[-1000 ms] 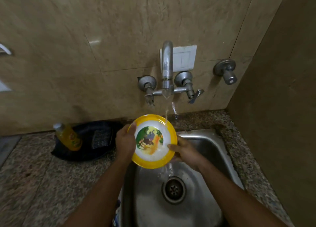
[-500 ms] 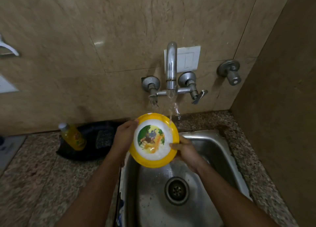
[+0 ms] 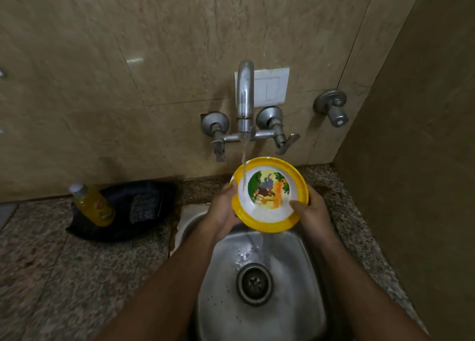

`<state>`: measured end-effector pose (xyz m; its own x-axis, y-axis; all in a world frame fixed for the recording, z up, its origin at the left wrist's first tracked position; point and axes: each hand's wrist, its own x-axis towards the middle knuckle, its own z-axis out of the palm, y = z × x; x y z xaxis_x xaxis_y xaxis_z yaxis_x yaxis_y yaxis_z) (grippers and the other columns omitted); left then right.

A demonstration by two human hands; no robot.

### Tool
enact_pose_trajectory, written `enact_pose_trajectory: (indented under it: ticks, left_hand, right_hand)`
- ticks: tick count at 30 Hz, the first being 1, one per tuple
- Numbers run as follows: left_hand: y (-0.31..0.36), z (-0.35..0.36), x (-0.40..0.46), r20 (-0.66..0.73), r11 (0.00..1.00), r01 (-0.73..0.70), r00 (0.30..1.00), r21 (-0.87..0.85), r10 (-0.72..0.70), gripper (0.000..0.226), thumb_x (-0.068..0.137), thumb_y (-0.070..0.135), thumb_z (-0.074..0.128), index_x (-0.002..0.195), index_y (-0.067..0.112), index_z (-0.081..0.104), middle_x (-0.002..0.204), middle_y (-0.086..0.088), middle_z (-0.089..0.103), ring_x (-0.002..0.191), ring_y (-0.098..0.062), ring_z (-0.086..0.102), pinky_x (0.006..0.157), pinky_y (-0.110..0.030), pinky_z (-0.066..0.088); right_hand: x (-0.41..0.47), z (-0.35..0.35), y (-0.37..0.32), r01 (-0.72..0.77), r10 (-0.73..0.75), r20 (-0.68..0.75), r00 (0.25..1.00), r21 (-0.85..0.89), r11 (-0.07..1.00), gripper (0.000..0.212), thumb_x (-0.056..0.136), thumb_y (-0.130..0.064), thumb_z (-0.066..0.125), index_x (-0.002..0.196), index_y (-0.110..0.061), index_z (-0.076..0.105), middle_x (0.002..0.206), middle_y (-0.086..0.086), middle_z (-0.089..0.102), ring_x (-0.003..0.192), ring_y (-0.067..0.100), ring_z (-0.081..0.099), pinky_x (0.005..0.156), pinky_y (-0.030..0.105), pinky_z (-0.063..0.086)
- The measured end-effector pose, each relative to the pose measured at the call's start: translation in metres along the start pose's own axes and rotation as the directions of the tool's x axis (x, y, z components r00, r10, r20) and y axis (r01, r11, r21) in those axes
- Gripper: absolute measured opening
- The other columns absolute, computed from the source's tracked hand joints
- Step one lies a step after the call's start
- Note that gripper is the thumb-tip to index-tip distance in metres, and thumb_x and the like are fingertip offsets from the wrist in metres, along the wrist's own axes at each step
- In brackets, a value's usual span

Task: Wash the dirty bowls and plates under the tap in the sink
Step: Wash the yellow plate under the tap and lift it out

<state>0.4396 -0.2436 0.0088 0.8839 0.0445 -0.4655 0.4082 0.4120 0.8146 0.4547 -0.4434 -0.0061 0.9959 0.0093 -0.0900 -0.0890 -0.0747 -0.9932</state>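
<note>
Now my left hand point(image 3: 226, 208) and right hand point(image 3: 309, 208) both curl around opposite edges of the yellow-rimmed bowl point(image 3: 270, 194), thumbs over its rim. It looks light, stiff and slippery when wet, so the rim seems the safest hold. I hold it tilted below the tap point(image 3: 245, 96), its stream striking the bowl's left inside, above the sink point(image 3: 295, 302).

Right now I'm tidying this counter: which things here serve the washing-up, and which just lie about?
In use:
yellow-rimmed bowl, held by left hand and right hand
tap, running
sink

Lying about:
yellow bottle
dark tray
wall switch
</note>
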Motion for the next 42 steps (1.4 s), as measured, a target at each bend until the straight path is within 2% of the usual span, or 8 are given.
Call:
enact_pose_trajectory:
  ticks: [6, 13, 17, 21, 31, 36, 40, 42]
  left_hand:
    - [0.0, 0.003, 0.006, -0.013, 0.988, -0.024, 1.0, -0.153, 0.022, 0.037, 0.105, 0.036, 0.037, 0.13, 0.02, 0.059, 0.124, -0.005, 0.069, 0.108, -0.021, 0.067, 0.083, -0.038, 0.056]
    - [-0.003, -0.002, 0.004, -0.335, 0.987, 0.017, 0.941, 0.159, 0.038, 0.018, 0.098, 0.025, 0.052, 0.113, 0.014, 0.055, 0.099, -0.009, 0.067, 0.074, -0.019, 0.066, 0.058, -0.027, 0.05]
    - [0.007, 0.0, -0.004, -0.209, 0.997, 0.078, 0.975, 0.001, -0.076, 0.053, 0.098, 0.052, 0.046, 0.114, 0.004, 0.061, 0.103, -0.018, 0.07, 0.093, -0.031, 0.069, 0.079, -0.039, 0.057]
    - [0.011, -0.004, -0.012, -0.21, 0.979, 0.067, 0.972, -0.19, -0.107, 0.036, 0.102, 0.025, 0.048, 0.123, -0.001, 0.059, 0.116, -0.026, 0.067, 0.103, -0.04, 0.064, 0.089, -0.049, 0.053]
    - [-0.012, -0.016, 0.012, -0.441, 0.992, 0.011, 0.895, -0.123, -0.064, 0.074, 0.056, 0.066, 0.066, 0.11, 0.016, 0.069, 0.108, -0.011, 0.073, 0.099, -0.037, 0.067, 0.092, -0.054, 0.053]
    - [0.022, -0.008, -0.005, -0.428, 0.997, -0.077, 0.902, -0.022, 0.06, 0.047, 0.076, 0.048, 0.066, 0.103, 0.01, 0.072, 0.102, -0.01, 0.074, 0.095, -0.032, 0.069, 0.092, -0.05, 0.054]
    - [0.009, -0.001, -0.007, -0.433, 0.987, -0.044, 0.895, 0.152, 0.106, 0.052, 0.077, 0.059, 0.064, 0.1, 0.013, 0.072, 0.098, -0.004, 0.074, 0.094, -0.025, 0.069, 0.093, -0.045, 0.054]
    - [0.009, -0.005, -0.009, -0.436, 0.984, -0.076, 0.889, 0.163, 0.141, 0.051, 0.077, 0.059, 0.062, 0.097, 0.013, 0.073, 0.1, -0.004, 0.074, 0.097, -0.025, 0.069, 0.095, -0.044, 0.053]
  right_hand:
    - [0.006, -0.008, -0.013, 0.046, -0.036, 0.067, 0.997, -0.145, 0.988, 0.048, 0.085, 0.014, 0.057, 0.112, -0.025, 0.061, 0.098, -0.013, 0.065, 0.089, 0.001, 0.061, 0.069, 0.005, 0.046]
    - [-0.004, 0.005, 0.002, 0.031, -0.033, -0.011, 0.999, -0.185, 0.982, 0.045, 0.086, 0.005, 0.064, 0.117, -0.027, 0.058, 0.111, 0.0, 0.065, 0.11, 0.024, 0.061, 0.088, 0.032, 0.045]
    - [-0.028, 0.023, 0.011, 0.265, -0.242, 0.13, 0.962, -0.664, 0.699, 0.045, 0.084, -0.002, 0.06, 0.125, -0.019, 0.052, 0.115, 0.005, 0.062, 0.104, 0.028, 0.06, 0.077, 0.036, 0.049]
    - [-0.045, 0.04, 0.016, 0.457, -0.287, 0.369, 0.884, -0.808, 0.371, 0.066, 0.072, -0.011, 0.066, 0.134, -0.017, 0.044, 0.129, 0.008, 0.05, 0.112, 0.031, 0.054, 0.083, 0.04, 0.051]
    - [-0.027, 0.067, 0.002, 0.441, -0.224, 0.38, 0.897, -0.777, 0.449, 0.078, 0.095, -0.06, 0.013, 0.157, -0.018, -0.007, 0.165, 0.0, -0.013, 0.15, 0.024, -0.017, 0.124, 0.043, 0.001]
    - [-0.007, 0.075, -0.013, 0.615, -0.359, 0.504, 0.786, -0.701, 0.361, 0.069, 0.101, -0.049, 0.023, 0.158, -0.016, 0.005, 0.166, 0.006, 0.006, 0.152, 0.026, 0.002, 0.122, 0.04, 0.008]
    - [0.019, 0.096, -0.032, 0.203, -0.237, 0.059, 0.97, -0.732, 0.65, 0.053, 0.099, -0.042, 0.019, 0.124, -0.018, 0.058, 0.121, 0.011, 0.063, 0.113, 0.031, 0.059, 0.096, 0.044, 0.046]
    - [-0.001, 0.104, -0.03, 0.406, -0.394, 0.221, 0.892, -0.774, 0.485, 0.052, 0.097, -0.038, 0.023, 0.129, -0.014, 0.056, 0.124, 0.013, 0.061, 0.115, 0.033, 0.056, 0.098, 0.046, 0.045]
